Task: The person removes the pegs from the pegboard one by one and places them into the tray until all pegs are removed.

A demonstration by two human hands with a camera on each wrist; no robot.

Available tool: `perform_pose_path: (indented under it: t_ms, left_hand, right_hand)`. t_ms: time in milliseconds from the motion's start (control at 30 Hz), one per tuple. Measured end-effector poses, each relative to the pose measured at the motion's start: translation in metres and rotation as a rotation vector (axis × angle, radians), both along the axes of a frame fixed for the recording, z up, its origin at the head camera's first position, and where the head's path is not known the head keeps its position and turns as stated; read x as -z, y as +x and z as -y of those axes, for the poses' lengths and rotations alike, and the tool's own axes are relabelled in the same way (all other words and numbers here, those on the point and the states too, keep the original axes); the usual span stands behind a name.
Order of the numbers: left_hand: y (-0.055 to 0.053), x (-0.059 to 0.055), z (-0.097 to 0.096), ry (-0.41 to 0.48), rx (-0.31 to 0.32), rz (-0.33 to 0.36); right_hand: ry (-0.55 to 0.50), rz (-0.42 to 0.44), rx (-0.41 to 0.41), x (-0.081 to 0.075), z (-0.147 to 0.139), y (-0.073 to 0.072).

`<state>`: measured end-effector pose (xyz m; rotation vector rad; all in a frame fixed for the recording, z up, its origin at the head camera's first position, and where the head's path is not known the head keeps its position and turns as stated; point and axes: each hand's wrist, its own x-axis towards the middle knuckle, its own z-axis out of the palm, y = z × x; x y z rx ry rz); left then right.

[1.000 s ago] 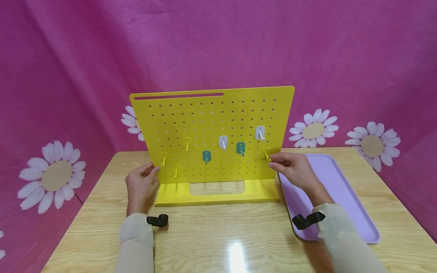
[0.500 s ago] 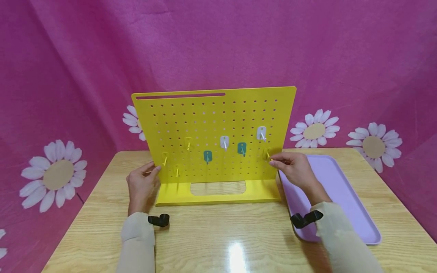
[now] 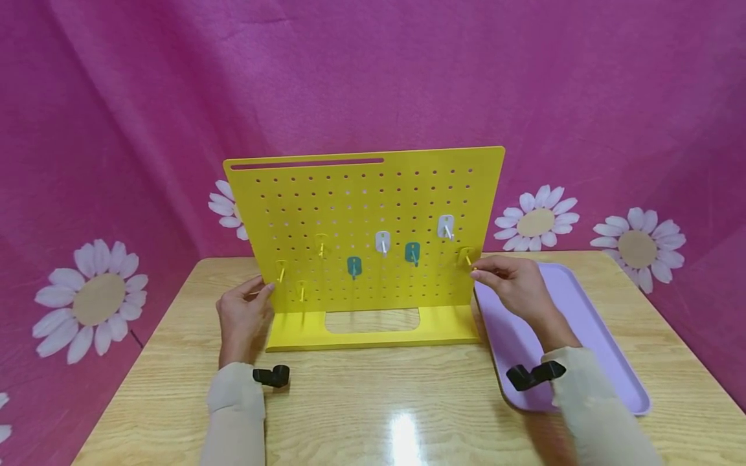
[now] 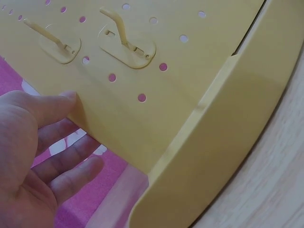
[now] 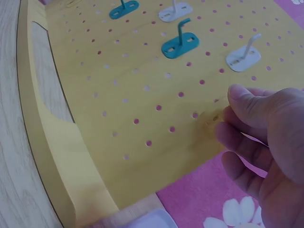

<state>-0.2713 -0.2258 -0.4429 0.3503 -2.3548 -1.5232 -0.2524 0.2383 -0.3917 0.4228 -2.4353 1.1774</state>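
- Pinching the rightmost yellow hook (image 3: 465, 254) near its tip: right hand (image 3: 515, 285), thumb and forefinger nearly closed together, at the pegboard's lower right.
- Holding the left edge of the yellow pegboard (image 3: 373, 215): left hand (image 3: 241, 314), thumb on the front face, the other fingers loosely spread.
- Hooks, eight in total: four yellow, two teal (image 3: 412, 253), two white (image 3: 382, 242).
- Yellow hooks: three at lower left, one at the right hand.
- Pegboard: one, standing on its base on the wooden table (image 3: 338, 401).
- Tray (image 3: 583, 336): one, lilac, right of the pegboard, partly covered by the right forearm.
- Hidden: fingers mask most of the pinched hook in the right wrist view; whether its plate is fully seated cannot be told.
- Cut off: one printed flower at the left border; another is partly behind the pegboard.
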Motion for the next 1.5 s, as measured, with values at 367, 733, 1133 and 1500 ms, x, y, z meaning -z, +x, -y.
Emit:
perform_pose_path:
  t_ms: [367,733,1133,1500]
  left_hand:
    - [0.001,0.001,0.007,0.011,-0.006,-0.023]
    - [0.003,0.005,0.006,0.027,-0.002,-0.036]
    - [-0.002,0.006,0.001,-0.006,0.002,-0.083]
    - [-0.002,0.006,0.001,0.038,0.028,-0.068]
  right_hand:
    - [0.057,0.003,0.084,-0.002,-0.025,0.004]
    - [0.088,0.15,0.153,0.015,-0.048,-0.01]
    - [0.026,0.339,0.145,0.041,-0.067,-0.031]
    - [0.063,0.429,0.219,0.064,-0.067,-0.045]
